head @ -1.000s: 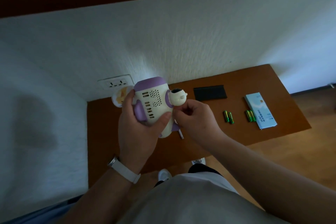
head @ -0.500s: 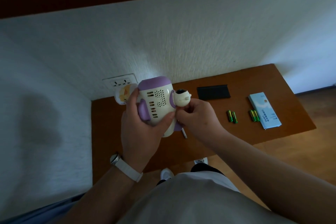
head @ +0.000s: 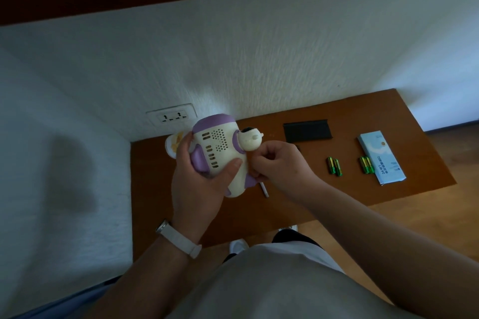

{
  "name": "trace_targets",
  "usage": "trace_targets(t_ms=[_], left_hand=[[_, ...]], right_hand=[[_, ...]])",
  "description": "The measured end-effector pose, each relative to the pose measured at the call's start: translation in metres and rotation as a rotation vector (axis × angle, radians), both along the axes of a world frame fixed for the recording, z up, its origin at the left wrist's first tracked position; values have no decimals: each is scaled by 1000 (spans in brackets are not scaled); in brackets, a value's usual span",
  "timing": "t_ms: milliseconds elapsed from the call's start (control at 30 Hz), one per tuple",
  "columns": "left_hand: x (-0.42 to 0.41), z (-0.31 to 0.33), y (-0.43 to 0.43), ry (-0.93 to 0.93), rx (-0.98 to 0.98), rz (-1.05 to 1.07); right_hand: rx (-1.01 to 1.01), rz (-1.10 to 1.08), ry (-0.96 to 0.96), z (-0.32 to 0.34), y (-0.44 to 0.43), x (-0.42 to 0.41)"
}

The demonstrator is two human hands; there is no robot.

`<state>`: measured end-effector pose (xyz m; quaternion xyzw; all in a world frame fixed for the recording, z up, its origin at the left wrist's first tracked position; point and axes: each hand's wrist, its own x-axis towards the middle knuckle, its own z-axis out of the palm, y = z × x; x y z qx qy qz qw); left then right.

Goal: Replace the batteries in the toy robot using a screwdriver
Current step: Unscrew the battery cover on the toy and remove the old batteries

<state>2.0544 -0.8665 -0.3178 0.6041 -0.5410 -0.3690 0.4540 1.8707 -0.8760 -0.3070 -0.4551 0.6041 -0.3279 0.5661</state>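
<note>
A white and purple toy robot (head: 220,147) is held above the brown table (head: 285,204), its vented back toward me. My left hand (head: 199,181) wraps around its body, thumb across the back. My right hand (head: 280,163) is closed against the toy's right side, below its round arm. A thin white screwdriver (head: 265,189) sticks out under that hand; its tip is hidden. Two pairs of green batteries lie on the table to the right, one pair (head: 334,166) nearer the hands and the other pair (head: 366,165) beside a box.
A light blue box (head: 381,158) lies at the table's right end. A black flat piece (head: 307,131) rests near the wall. A wall socket (head: 172,116) sits behind the toy, and a round pale object (head: 173,146) shows behind my left hand.
Both hands keep the same hold on the toy. The toy and hands shifted slightly right in view and the toy tilted a little.
</note>
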Motion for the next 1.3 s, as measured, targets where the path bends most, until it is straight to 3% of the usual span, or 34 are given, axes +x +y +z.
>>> trace_targets(t_ms=[267,633,867,1067,1300], left_hand=[[23,-23,1,310,198,131],[42,-44,21,295,227,178],[31,-44,17,407,276,137],[16,-37,6,461,264,68],[-5,-21,2,529,199,-76]], right_hand=[[204,34,344,-92,-14,-24],[310,-120,304,-143,-25,-37],[247,-152,228,-126,-16,-44],[103,-88,200,-69,-3,-36],[129,1,45,-8,21,-17]])
